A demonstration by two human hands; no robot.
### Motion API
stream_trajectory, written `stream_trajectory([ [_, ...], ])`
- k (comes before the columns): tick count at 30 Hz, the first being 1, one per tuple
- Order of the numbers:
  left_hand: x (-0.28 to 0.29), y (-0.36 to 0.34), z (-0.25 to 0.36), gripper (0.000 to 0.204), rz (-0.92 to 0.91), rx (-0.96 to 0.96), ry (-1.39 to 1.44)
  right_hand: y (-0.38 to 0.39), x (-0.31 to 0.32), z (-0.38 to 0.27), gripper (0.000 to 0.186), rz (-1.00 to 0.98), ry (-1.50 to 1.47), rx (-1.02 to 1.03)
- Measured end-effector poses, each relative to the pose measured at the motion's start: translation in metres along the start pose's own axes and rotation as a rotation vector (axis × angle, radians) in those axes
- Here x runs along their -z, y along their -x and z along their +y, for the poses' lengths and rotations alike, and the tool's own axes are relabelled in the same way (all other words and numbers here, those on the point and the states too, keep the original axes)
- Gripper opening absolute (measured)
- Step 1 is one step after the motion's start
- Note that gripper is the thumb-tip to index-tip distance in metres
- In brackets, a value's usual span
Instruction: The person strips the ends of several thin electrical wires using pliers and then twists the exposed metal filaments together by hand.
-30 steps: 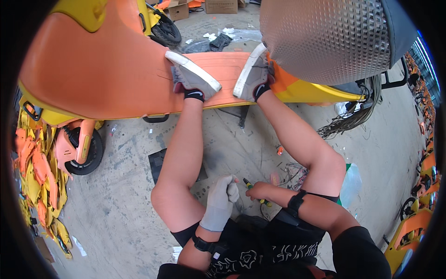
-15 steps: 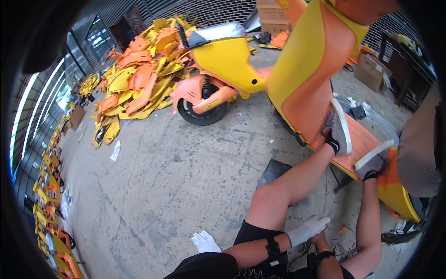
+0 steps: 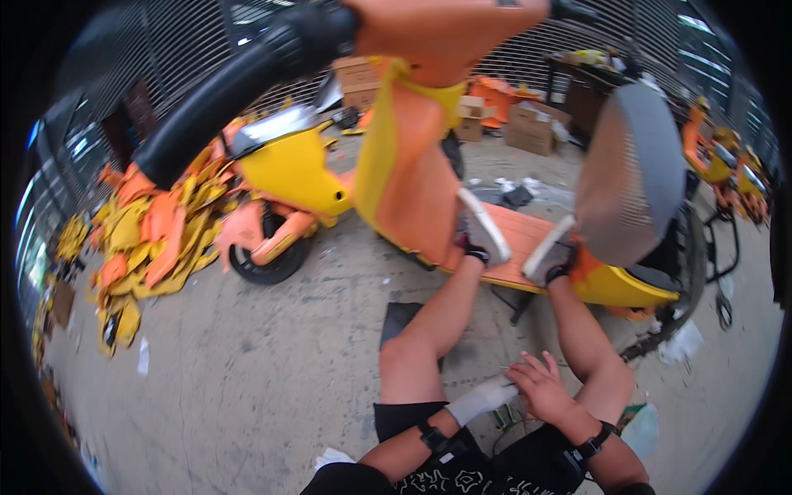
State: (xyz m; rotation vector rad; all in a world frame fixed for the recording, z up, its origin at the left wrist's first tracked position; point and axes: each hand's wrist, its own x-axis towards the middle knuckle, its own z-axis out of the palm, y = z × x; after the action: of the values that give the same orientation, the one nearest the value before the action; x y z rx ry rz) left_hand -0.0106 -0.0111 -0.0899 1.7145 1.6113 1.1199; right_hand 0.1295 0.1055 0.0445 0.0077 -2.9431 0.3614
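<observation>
The left hand is covered by a pale glove and touched by the right hand, which is held partly spread; whether anything is gripped by either cannot be told.

Place: we are in a large, warehouse-like workshop for scooters.
Scooters: we see one orange-and-yellow scooter close in front of us and a second scooter just to its left.
Body panels: we find orange and yellow panels heaped loose at the left.
Floor: we have bare, stained concrete all around.
Walls: we see dark slatted cladding behind everything.
Storage: we spot cardboard boxes near a dark, cluttered table.
Right edge: blurred, but we think more scooter parts stand there.
</observation>
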Motion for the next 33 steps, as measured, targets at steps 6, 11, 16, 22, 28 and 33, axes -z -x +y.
stream_trajectory([
  [6, 0.051, 0.01, 0.143, 0.025, -0.052, 0.439, 0.459, 0.034, 0.083, -0.049, 0.044, 0.109, 0.235, -0.016],
  [11, 0.058, 0.033, 0.173, 0.021, -0.048, 0.324, 0.417, 0.059, 0.103, -0.078, 0.047, 0.258, 0.211, 0.27],
  [16, 0.077, 0.057, 0.23, 0.017, -0.05, 0.322, 0.329, 0.07, 0.12, -0.114, 0.024, 0.322, 0.317, 0.251],
  [22, 0.073, 0.066, 0.26, 0.013, -0.016, 0.26, 0.386, 0.083, 0.13, -0.125, 0.011, 0.297, 0.369, 0.158],
  [28, 0.07, 0.061, 0.29, 0.011, 0.04, 0.199, 0.297, 0.093, 0.154, -0.121, 0.018, 0.287, 0.307, 0.154],
  [33, 0.067, 0.058, 0.309, 0.012, -0.064, 0.369, 0.477, 0.105, 0.15, -0.111, 0.02, 0.269, 0.246, 0.134],
])
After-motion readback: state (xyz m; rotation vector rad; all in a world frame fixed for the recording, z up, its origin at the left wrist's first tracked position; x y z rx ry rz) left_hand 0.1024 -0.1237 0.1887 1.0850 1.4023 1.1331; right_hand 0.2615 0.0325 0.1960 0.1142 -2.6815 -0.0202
